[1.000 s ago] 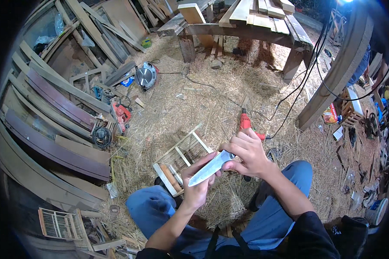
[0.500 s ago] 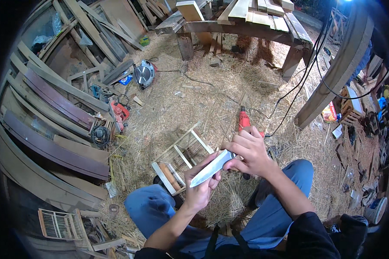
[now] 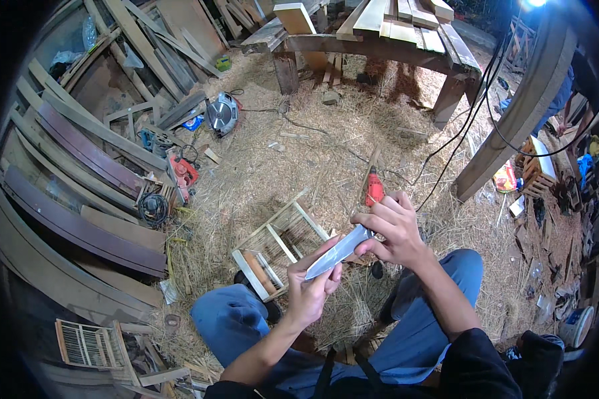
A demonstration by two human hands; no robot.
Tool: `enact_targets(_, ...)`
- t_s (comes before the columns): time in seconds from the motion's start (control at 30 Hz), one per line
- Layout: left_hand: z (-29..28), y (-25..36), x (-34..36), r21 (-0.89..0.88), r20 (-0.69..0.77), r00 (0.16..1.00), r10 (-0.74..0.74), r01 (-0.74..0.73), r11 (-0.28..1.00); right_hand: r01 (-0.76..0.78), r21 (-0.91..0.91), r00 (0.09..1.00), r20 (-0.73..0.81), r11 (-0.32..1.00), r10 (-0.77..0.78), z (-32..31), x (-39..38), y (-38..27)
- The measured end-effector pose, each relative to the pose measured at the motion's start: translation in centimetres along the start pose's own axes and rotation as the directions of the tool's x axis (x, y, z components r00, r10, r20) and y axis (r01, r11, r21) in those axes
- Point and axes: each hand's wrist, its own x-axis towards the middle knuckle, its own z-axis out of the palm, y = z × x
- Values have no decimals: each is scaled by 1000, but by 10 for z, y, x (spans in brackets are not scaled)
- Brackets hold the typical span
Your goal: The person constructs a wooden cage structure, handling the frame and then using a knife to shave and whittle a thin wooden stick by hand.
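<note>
My right hand (image 3: 398,234) is closed around the handle of a knife (image 3: 339,253), its broad pale blade pointing down and to the left. Just beneath that blade is my left hand (image 3: 306,289), fingers curled and thumb along the blade's edge. Whatever the left fingers grip is hidden behind the blade. Both hands are held above my bent knees. Beyond them on the straw-strewn floor lies a small wooden frame with thin slats (image 3: 273,233). Past my right hand rests a red power drill (image 3: 374,186).
A circular saw (image 3: 221,115) and a red power tool (image 3: 184,171) lie at the left, near stacked boards (image 3: 80,219). A workbench (image 3: 373,44) loaded with planks stands ahead. Cables hang by a wooden post (image 3: 512,120) at the right; another person's blue clothing (image 3: 558,100) shows behind it.
The knife has turned and slid slightly right, with my right hand moving the same way. My left hand has barely shifted. The person behind the post has come further into view.
</note>
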Motion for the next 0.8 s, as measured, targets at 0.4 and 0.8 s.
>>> enact_targets(0.4,-7,-4,5,-60,46,995,85,-83,995,-78,-53,995,-61,996,75,-3,-3,13)
enact_targets(0.8,-2,-14,2,60,4,999,39,-40,997,-264,-122,952,-194,957,238,-15,-4,27)
